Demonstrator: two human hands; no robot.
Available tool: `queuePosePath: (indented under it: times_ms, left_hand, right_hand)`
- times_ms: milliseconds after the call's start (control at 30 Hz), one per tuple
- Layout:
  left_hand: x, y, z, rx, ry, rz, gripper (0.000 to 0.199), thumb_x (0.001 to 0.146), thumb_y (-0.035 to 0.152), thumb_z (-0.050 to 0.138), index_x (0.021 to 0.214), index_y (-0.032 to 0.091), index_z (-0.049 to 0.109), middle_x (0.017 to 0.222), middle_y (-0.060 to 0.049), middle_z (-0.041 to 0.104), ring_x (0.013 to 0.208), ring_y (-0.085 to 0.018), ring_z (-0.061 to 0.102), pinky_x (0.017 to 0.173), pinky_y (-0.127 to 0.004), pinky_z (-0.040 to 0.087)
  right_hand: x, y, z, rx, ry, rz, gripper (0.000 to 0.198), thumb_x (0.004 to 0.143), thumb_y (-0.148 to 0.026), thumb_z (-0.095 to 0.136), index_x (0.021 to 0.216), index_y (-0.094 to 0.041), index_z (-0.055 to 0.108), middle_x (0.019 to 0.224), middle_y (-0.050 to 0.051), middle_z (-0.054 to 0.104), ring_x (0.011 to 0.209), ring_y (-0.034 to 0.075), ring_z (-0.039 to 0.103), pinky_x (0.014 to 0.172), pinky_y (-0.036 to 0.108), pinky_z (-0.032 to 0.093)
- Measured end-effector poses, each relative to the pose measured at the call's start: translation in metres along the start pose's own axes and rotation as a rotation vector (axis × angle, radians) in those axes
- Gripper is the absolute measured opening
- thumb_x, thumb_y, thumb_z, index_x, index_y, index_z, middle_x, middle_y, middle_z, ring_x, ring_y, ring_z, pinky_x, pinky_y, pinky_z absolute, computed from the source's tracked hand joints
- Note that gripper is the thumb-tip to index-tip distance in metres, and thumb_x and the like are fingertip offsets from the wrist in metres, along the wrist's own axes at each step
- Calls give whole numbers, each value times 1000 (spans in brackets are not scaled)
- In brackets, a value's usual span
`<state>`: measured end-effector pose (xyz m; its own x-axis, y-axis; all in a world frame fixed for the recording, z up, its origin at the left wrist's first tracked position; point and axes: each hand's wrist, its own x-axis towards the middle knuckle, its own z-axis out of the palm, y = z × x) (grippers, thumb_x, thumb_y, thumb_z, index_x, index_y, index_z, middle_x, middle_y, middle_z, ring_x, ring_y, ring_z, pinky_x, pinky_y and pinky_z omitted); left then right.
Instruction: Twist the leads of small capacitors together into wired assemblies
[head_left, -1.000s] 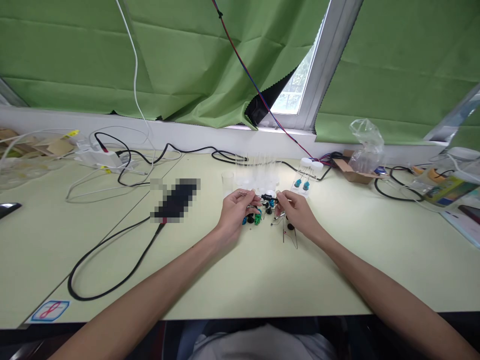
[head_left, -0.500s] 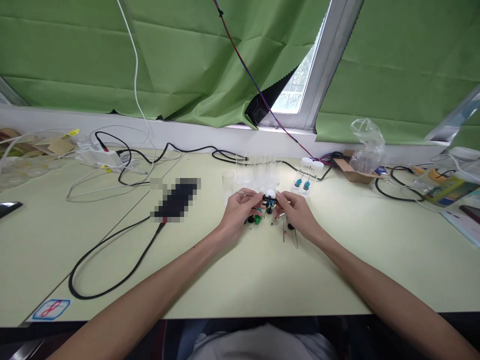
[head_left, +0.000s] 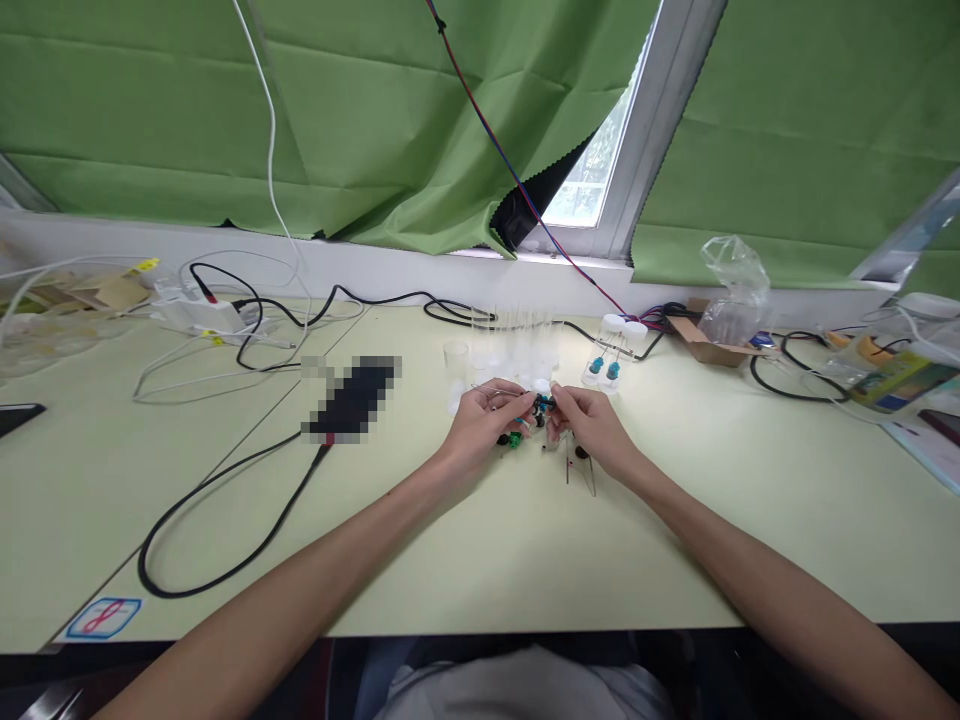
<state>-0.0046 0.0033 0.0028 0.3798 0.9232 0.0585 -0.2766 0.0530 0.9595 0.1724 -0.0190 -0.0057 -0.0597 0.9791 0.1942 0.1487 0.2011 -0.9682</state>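
Observation:
My left hand (head_left: 486,420) is closed, with thumb and fingertips pinching a small part with a thin metal rod that sticks out to the left. Close to it, my right hand (head_left: 596,420) pinches a small black piece (head_left: 548,404). The fingertips nearly meet, and cannot show clearly how the two parts join. Under the hands lie a small green part (head_left: 515,440), a black part (head_left: 503,439) and several other tiny pieces, partly covered. Thin metal rods (head_left: 568,465) extend toward me from beneath my right hand.
Clear tubes (head_left: 517,340) and a clear cup (head_left: 456,362) stand behind the hands. To their right are white-capped containers (head_left: 613,350) with blue parts. A black cable (head_left: 225,585) loops at left beside a blurred dark device (head_left: 356,395). A cardboard box (head_left: 709,345) holds a plastic bag.
My left fingertips have moved slightly right, closer to my right fingertips. Less of the black piece shows between them, and a blue bit is visible there.

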Motion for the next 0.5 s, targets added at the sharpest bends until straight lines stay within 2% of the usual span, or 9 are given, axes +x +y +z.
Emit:
queuePosePath:
  times_ms: [200,333,500]
  left_hand:
    - [0,-1,-1,12,-30,20,31,71,38,82,86,16,65,79,-4,67,76,-16,65,66,-29,53]
    - [-1,-1,-1,33,-54,18,32,71,39,82,88,16,66,80,-5,69,72,-16,65,69,-31,53]
    - [-2,1,1,18,-46,4,33,70,39,83,88,16,67,78,-4,69,72,-16,66,70,-31,53]
  right_hand:
    - [1,1,0,75,-10,72,56,83,-70,56,60,-19,56,50,1,57,47,16,57,53,29,46]
    - [1,-2,-1,48,-21,125,63,84,-73,51,54,-18,57,45,2,57,41,13,52,50,28,41]
    - [0,-2,-3,56,-13,114,65,82,-75,51,51,-18,56,42,-1,50,40,12,51,47,27,37]
